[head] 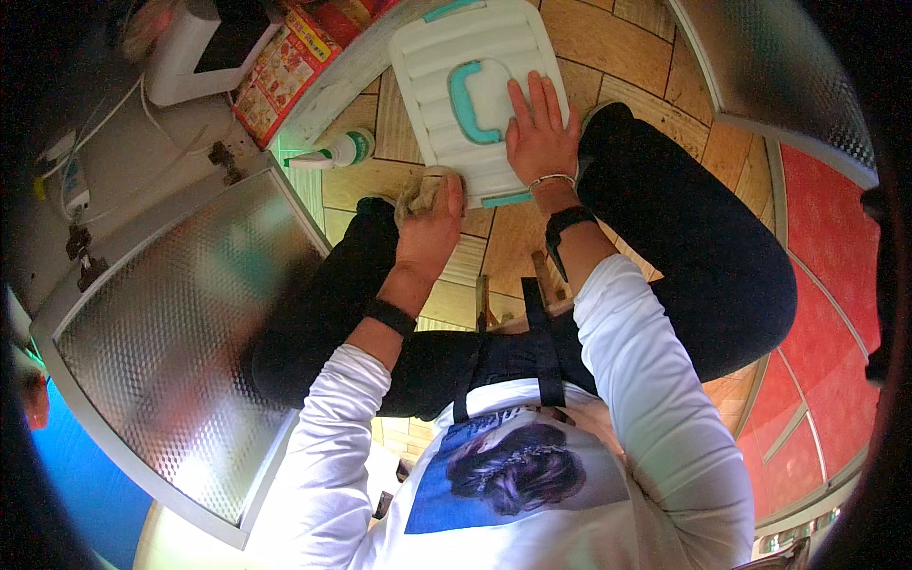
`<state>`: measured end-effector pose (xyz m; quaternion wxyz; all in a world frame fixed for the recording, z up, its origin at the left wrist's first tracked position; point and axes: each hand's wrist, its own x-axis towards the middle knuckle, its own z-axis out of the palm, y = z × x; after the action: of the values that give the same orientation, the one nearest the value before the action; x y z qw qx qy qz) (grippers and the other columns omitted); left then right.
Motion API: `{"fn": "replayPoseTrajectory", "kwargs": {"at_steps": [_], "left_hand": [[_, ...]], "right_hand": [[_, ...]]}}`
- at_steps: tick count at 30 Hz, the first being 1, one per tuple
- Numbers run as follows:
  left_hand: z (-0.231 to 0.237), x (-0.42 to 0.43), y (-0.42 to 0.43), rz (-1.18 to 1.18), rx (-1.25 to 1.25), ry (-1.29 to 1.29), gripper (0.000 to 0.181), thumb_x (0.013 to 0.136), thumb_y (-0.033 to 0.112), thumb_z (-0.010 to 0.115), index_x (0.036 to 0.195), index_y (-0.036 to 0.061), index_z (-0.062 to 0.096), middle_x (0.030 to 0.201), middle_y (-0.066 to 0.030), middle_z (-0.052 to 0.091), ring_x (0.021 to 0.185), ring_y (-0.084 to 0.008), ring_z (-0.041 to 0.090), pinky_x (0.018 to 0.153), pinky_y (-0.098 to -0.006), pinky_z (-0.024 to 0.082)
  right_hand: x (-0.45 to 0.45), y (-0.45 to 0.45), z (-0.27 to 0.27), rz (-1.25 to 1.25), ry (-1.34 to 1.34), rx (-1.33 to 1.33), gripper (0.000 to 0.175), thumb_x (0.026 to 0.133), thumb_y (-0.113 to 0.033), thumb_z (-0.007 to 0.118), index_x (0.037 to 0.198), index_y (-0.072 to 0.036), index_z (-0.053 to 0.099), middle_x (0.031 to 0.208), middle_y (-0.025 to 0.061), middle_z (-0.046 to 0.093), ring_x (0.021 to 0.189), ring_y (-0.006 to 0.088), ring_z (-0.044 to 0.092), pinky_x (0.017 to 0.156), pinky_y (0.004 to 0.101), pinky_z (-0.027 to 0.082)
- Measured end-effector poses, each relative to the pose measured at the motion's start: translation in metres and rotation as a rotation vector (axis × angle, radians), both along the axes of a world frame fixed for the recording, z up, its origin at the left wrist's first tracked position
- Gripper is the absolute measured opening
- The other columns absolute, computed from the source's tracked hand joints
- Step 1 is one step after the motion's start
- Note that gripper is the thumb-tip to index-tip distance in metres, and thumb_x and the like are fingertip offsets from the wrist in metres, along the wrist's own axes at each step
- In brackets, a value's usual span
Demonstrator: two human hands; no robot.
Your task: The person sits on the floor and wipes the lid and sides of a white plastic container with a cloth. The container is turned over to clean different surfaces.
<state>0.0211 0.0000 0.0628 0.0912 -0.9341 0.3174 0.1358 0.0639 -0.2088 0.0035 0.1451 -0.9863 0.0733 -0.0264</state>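
A white plastic storage-box lid (491, 171) with ridges lies before me, with a teal carrying handle (464, 100) at its middle. Teal latches show at its far and near ends. My left hand (432, 231) grips a beige cloth (417, 192) against the lid's near left corner. Flat on the lid's right side rests my right hand (545, 139), fingers slightly spread and nothing in it. Whether a box body sits under the lid is hidden.
A spray bottle (349, 148) is on the wood-look tile floor (598, 39), left of the lid. Textured glass cabinet doors (178, 342) flank me on both sides. Red cabinet panels (830, 285) are at right. A red printed box (285, 71) and a white device (189, 53) stand upper left.
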Motion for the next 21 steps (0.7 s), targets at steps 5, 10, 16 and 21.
{"fn": "replayPoseTrajectory", "kwargs": {"at_steps": [5,10,16,21], "left_hand": [[-0.007,0.009,0.003,-0.077,-0.011,0.032,0.054,0.089,0.019,0.053,0.136,-0.0021,0.038,0.135,-0.0115,0.055,0.056,-0.0184,0.066,0.047,-0.0307,0.052],[-0.003,0.018,0.003,-0.129,-0.015,0.025,0.046,0.092,0.019,0.049,0.133,-0.0016,0.041,0.122,-0.0120,0.062,0.055,-0.0180,0.065,0.045,-0.0306,0.051],[0.007,0.010,-0.015,0.379,-0.191,0.408,0.062,0.084,0.023,0.062,0.134,-0.0019,0.036,0.108,-0.0182,0.064,0.066,-0.0362,0.066,0.055,-0.0442,0.054],[0.032,-0.044,-0.033,0.551,-0.335,0.588,0.071,0.078,0.021,0.069,0.136,0.0015,0.034,0.112,-0.0204,0.062,0.080,-0.0407,0.066,0.065,-0.0468,0.054]], "right_hand": [[0.000,0.000,-0.002,0.002,-0.009,-0.012,0.061,0.089,-0.026,0.049,0.148,-0.023,0.031,0.157,0.0054,0.023,0.144,0.0220,0.022,0.110,0.0575,0.020],[0.000,0.000,-0.001,0.000,0.000,0.011,0.060,0.089,-0.026,0.049,0.147,-0.024,0.032,0.157,0.0048,0.023,0.144,0.0214,0.022,0.110,0.0573,0.019],[0.000,0.001,0.003,-0.001,-0.008,-0.013,0.059,0.091,-0.023,0.048,0.148,-0.025,0.032,0.156,0.0045,0.025,0.143,0.0204,0.025,0.109,0.0528,0.021],[0.001,0.001,0.005,-0.001,-0.014,-0.003,0.059,0.090,-0.023,0.049,0.147,-0.025,0.034,0.156,0.0048,0.026,0.143,0.0205,0.026,0.109,0.0518,0.023]]}}
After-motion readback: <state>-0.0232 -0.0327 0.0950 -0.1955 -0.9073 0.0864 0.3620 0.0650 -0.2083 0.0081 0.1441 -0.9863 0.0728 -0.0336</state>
